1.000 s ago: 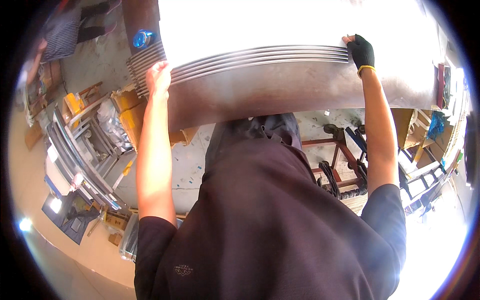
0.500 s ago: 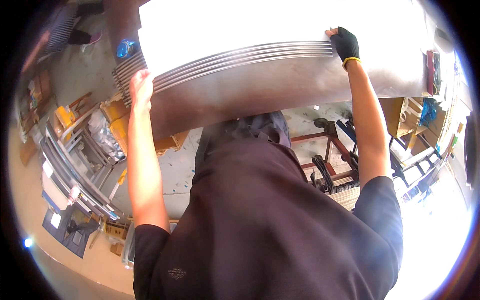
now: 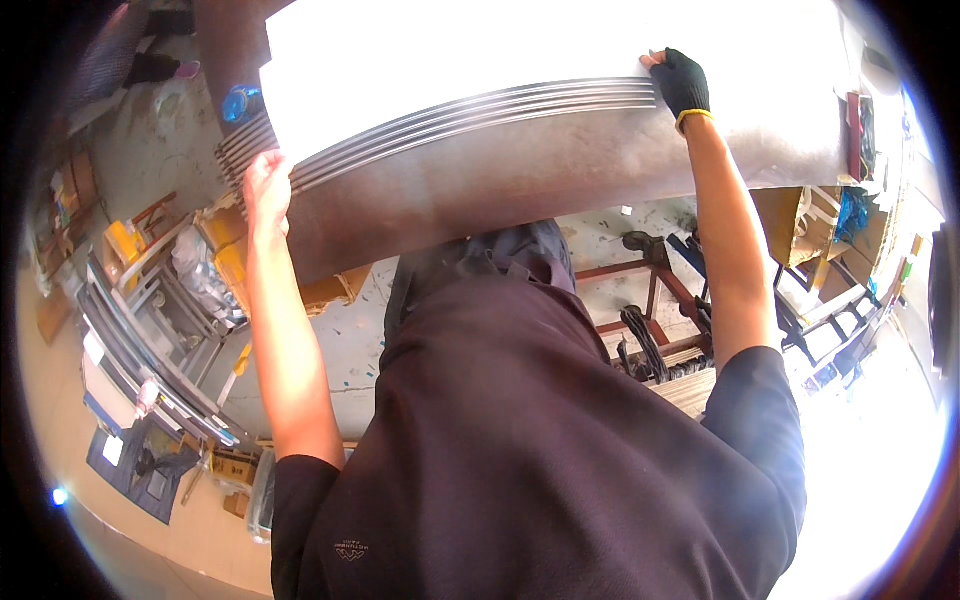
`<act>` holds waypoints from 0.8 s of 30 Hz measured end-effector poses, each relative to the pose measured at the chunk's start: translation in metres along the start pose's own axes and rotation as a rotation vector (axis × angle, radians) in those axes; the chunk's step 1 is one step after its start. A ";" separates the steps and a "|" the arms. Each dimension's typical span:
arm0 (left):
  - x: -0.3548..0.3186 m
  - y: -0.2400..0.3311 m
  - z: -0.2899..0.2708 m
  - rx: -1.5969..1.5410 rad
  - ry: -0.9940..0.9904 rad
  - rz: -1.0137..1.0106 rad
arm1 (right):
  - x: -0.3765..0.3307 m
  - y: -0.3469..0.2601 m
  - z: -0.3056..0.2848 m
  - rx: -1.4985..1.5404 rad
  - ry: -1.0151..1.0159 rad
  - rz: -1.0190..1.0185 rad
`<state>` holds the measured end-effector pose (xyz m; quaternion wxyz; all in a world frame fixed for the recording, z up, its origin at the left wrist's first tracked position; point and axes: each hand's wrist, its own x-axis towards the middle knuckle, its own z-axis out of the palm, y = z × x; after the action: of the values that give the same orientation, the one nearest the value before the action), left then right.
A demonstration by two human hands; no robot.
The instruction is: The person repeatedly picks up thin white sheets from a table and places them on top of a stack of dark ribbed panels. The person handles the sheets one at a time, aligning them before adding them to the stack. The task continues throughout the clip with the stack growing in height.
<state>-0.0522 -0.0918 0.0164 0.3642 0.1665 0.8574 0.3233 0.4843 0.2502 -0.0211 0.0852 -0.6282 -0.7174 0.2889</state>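
Slim metal rods (image 3: 480, 110), side by side on the desk (image 3: 440, 195), span between both hands' fingers and extend beyond the left's. Left hand (image 3: 268, 192) — fingers bunched at the rods; right hand (image 3: 684, 84) — fingers curled by their end. Clamping undeterminable.

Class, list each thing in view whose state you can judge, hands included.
left hand: bare, fingers curled, grip unclear
right hand: gloved, fingers bent, grip unclear
black glove: worn, some fingertips uncovered
metal rods: lying side by side
white sheet: spread out, glaring bright
brown table: partly covered
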 end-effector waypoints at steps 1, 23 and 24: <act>0.001 -0.001 0.003 0.010 0.014 -0.005 | 0.001 0.001 0.000 -0.009 -0.002 0.001; 0.021 -0.021 0.032 0.150 0.122 -0.015 | 0.001 -0.004 -0.004 -0.095 -0.073 0.055; 0.022 -0.022 0.032 0.156 0.128 -0.014 | 0.001 -0.005 -0.005 -0.113 -0.077 0.060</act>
<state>-0.0446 -0.0827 -0.0272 0.2968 0.1675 0.9027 0.2628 0.4817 0.2526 -0.0147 0.0134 -0.6416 -0.7162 0.2744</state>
